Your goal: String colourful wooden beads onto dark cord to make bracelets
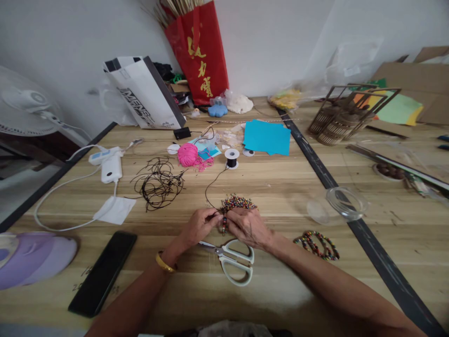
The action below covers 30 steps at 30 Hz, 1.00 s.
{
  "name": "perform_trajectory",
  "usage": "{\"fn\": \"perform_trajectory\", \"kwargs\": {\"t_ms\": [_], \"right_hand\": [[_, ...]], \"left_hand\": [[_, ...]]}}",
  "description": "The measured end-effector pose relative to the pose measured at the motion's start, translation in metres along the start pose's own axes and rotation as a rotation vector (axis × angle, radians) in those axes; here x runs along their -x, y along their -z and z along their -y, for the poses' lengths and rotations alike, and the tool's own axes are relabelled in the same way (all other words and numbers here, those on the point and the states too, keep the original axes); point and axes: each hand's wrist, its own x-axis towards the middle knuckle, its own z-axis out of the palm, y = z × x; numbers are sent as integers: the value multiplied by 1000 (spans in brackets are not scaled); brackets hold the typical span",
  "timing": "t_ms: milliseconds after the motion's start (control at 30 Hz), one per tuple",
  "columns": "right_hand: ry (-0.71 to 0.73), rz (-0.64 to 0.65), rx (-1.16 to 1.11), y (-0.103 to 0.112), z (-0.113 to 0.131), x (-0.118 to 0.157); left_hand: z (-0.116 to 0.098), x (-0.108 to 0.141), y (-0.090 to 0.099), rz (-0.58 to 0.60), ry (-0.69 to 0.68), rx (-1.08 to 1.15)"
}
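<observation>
My left hand [200, 225] is closed, thumb and fingers pinching a thin black cord [206, 191] that runs up to a small white spool [232, 158]. Close against it, my right hand [248, 226] is closed too, its fingers curled around a short strand of colourful beads [224, 224] that hangs down between both hands. The right fingertips are partly hidden. Just beyond the hands lies a pile of loose multicoloured beads [238, 201]. Below them rest scissors [235, 260] with pale handles, blades toward the left. Finished-looking beaded loops [317, 245] lie right of my right forearm.
A tangle of black cord [159, 183] and pink yarn [188, 155] lie beyond my left hand. A black phone [103, 274] is at the left, near a white power bank [111, 167]. Blue paper [267, 137] sits farther back. A clear round container [346, 203] stands at the right.
</observation>
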Motion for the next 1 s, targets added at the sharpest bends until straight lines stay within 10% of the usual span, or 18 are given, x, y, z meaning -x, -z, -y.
{"fn": "perform_trajectory", "kwargs": {"t_ms": [1000], "right_hand": [[-62,29,-124,-3,6,-3]], "left_hand": [[7,-7,-22,-30,265,922]]}}
